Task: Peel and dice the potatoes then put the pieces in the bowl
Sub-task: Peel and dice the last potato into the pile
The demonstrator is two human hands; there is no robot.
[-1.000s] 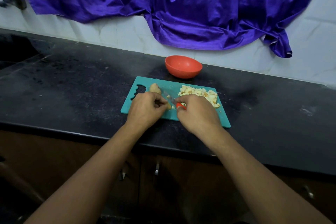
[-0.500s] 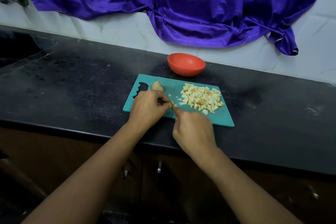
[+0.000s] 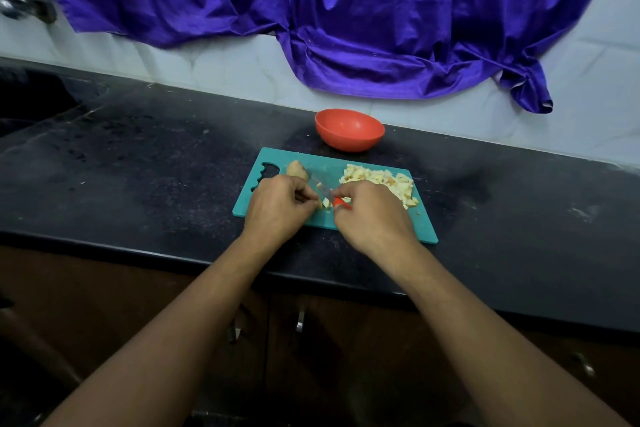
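A teal cutting board (image 3: 424,227) lies on the black counter. On its right side sits a pile of diced potato (image 3: 381,180). A potato chunk (image 3: 297,170) rests near the board's handle cut-out. My left hand (image 3: 277,210) pinches a small potato piece (image 3: 325,203) against the board. My right hand (image 3: 372,218) grips a knife with a red handle (image 3: 341,203), its blade angled toward the chunk and over the small piece. The empty red bowl (image 3: 349,130) stands just behind the board.
A black counter (image 3: 138,166) runs left to right, with its front edge close below the board. A purple cloth (image 3: 346,17) hangs on the white wall behind. A dark sink area (image 3: 31,104) lies at the far left. Cabinet doors with handles are below.
My right hand drew back toward the counter edge half a second ago and has now returned forward, the knife blade again over the piece my left hand pinches.
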